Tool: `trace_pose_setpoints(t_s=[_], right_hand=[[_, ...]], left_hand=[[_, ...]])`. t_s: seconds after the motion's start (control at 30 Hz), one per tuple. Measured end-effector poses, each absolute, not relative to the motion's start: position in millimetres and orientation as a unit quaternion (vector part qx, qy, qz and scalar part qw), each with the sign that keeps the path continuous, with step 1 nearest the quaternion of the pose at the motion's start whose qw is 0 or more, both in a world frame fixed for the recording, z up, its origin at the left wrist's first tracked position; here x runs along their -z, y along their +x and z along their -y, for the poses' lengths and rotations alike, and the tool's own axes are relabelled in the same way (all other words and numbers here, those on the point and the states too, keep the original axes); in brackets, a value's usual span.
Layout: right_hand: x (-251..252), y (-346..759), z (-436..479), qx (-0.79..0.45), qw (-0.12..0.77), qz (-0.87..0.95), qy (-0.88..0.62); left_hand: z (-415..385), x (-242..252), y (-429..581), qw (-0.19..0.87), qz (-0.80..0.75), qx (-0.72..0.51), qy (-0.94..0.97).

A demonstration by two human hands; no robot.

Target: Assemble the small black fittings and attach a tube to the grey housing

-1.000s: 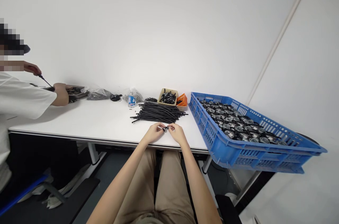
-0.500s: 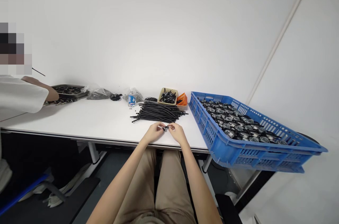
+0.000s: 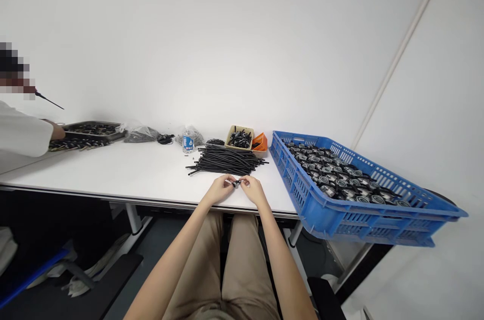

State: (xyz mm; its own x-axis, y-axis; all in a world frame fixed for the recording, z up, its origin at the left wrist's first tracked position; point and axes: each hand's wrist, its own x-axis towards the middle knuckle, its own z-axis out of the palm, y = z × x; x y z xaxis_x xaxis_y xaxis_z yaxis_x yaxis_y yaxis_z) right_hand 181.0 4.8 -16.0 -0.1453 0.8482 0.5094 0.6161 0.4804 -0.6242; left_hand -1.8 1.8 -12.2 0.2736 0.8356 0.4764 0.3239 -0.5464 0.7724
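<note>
Still, our left hand point(image 3: 219, 190) and right hand point(image 3: 252, 189) pinch a small black-and-silver part point(image 3: 236, 184) between them, before a pile of long black tubes point(image 3: 227, 160); far left, a co-worker's white sleeve point(image 3: 22, 131) draws back, baring more of a grey metal tray point(image 3: 112, 137), seemingly without disturbing our work.
</note>
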Motion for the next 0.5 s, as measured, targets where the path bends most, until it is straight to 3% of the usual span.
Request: trace_pose_setpoints(t_s=[0.5], right_hand=[[16.6, 180.7, -4.9, -0.131, 0.434, 0.745, -0.489]], left_hand=[[-2.5, 13.1, -2.2, 0.279, -0.383, -0.464, 0.749]])
